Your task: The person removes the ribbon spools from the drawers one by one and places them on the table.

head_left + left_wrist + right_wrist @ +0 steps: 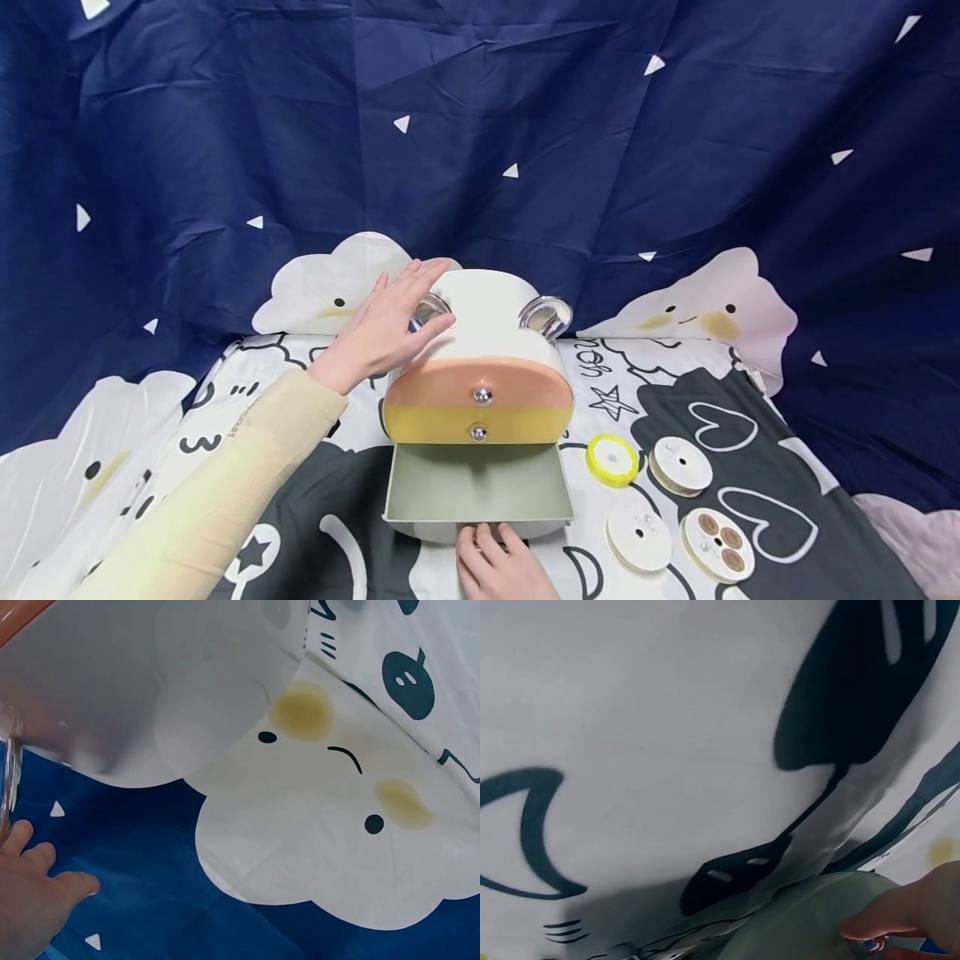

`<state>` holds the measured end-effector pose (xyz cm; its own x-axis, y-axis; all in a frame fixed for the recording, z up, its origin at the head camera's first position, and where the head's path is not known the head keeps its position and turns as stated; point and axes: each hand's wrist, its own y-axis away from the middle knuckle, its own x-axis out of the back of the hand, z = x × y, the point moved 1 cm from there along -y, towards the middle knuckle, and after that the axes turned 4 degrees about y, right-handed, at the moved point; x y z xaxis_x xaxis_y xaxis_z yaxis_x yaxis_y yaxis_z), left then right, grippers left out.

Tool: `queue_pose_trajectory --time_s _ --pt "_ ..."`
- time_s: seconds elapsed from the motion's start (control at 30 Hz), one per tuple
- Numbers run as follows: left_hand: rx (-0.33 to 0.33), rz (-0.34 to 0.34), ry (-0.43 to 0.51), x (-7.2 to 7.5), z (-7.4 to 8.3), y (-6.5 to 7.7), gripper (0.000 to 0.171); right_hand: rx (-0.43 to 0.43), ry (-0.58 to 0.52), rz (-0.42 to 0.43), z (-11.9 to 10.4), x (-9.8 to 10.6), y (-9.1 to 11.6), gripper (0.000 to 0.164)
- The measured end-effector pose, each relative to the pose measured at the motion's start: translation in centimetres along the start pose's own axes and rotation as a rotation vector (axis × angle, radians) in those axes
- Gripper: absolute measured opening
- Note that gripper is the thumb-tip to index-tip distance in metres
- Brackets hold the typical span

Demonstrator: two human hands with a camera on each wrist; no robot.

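Note:
A small white drawer cabinet [491,312] with two shiny silver ear-shaped pieces, one of them the right ear [546,317], stands in the middle of the head view. Its orange drawer [438,387] and yellow drawer [435,423] are closed. Pulled out below them is the green bottom drawer [480,483], its inside floor showing. My left hand [386,321] lies at the cabinet's top left, fingers extended over the left ear. At the front of the bottom drawer, my right hand [502,571] pinches the silver drawer knob [874,943], mostly hidden by the fingers.
To the cabinet's right lie a yellow-rimmed ribbon spool [612,460], two white spools [681,467] and a spool with brown circles [717,545]. A black-and-white printed cloth [300,500] covers the table. Behind hangs a dark blue curtain [480,125] with cloud shapes.

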<state>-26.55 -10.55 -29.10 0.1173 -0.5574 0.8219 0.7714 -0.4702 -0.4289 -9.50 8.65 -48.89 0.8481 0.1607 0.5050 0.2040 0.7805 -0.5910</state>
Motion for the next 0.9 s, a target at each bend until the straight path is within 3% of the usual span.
queue_pose_trajectory --time_s 0.53,0.77,0.9 --pt "0.004 0.003 0.0 0.0 -0.1 0.0 0.064 -0.014 -0.003 0.006 1.7 -0.9 -1.4 0.046" --pt "0.01 0.002 0.004 0.0 -0.1 -0.1 0.064 -0.067 -0.003 -0.035 2.2 -1.6 -1.8 0.03" --pt "0.011 0.001 -0.001 0.0 -0.2 -0.1 0.065 -0.077 0.0 -0.051 2.2 -2.0 -1.9 0.03"
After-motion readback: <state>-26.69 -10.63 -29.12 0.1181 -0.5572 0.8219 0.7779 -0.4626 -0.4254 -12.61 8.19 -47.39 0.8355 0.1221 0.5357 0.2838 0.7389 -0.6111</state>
